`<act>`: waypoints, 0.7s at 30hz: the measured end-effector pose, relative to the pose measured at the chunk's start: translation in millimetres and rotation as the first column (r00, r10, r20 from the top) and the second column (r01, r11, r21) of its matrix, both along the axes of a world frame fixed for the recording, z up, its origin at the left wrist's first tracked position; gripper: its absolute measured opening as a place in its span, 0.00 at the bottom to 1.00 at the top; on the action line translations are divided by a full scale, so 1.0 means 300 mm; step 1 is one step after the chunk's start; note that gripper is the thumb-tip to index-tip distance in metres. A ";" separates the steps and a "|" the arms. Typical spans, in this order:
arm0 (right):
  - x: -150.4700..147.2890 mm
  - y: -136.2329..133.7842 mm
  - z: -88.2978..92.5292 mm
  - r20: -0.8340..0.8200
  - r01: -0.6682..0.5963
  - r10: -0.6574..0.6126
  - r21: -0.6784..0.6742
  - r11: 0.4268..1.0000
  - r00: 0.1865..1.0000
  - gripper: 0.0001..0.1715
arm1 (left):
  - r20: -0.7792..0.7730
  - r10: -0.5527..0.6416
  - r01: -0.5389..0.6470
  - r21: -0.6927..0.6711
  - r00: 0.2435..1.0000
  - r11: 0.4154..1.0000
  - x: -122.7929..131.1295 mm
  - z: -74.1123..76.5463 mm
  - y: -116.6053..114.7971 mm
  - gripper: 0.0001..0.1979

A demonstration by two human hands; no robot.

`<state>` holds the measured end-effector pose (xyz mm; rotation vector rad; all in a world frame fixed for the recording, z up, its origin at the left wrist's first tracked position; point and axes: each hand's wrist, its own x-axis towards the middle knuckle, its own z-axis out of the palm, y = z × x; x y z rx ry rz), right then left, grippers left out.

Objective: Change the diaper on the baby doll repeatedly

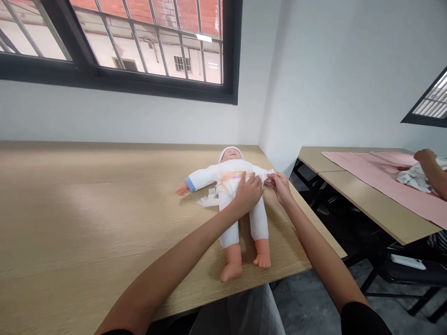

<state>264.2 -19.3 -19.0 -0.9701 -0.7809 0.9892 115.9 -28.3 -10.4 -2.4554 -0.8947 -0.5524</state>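
Note:
A baby doll [230, 174] in white clothes and a white cap lies on its back near the right end of a wooden table [87, 223]. A white diaper [228, 182] with a coloured front band sits around its waist. My left hand [248, 191] rests on the doll's belly, fingers curled over the diaper front. My right hand [279, 185] is closed in a pinch on the diaper's side tab at the doll's hip. A loose tab of the diaper [208, 200] sticks out on the table on the other side.
The table's right edge is close beside the doll. Across a gap stands another table [377, 204] with a pink cloth [384, 179], where another person's hand [428, 158] works on white fabric. A window runs along the back wall.

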 end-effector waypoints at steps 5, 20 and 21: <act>-0.015 -0.005 0.002 -0.003 -0.018 0.018 0.022 1.000 1.000 0.17 | -0.043 0.028 -0.028 0.001 0.999 1.000 0.005 0.013 -0.006 0.17; -0.016 0.012 -0.011 -0.019 0.023 -0.023 -0.006 1.000 1.000 0.21 | -0.085 0.032 -0.024 0.084 0.996 0.996 0.009 0.009 -0.020 0.11; -0.014 0.015 -0.014 -0.033 0.037 -0.038 -0.039 0.999 0.999 0.20 | -0.090 0.030 -0.022 0.087 0.995 0.996 0.010 0.007 -0.020 0.10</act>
